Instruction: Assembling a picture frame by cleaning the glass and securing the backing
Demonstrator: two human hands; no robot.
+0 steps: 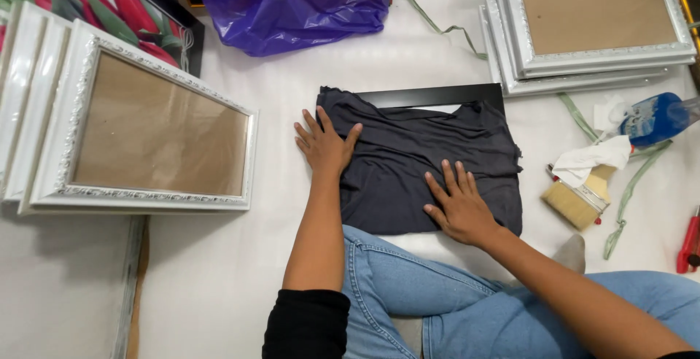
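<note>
A dark grey cloth (408,162) lies spread over a black picture frame (437,95), whose far edge shows beyond the cloth. My left hand (324,144) rests flat on the cloth's left edge, fingers spread. Flat on the cloth's lower right part lies my right hand (459,204), fingers apart. Neither hand grips anything. My legs in blue jeans (408,293) sit just below the cloth.
White ornate frames (65,184) with brown backing are stacked at left, another stack (583,63) at top right. A purple plastic bag (292,1) lies at the top. A wide paintbrush (576,202), white rag (590,158), blue spray bottle (656,118) and red tool (689,242) lie at right.
</note>
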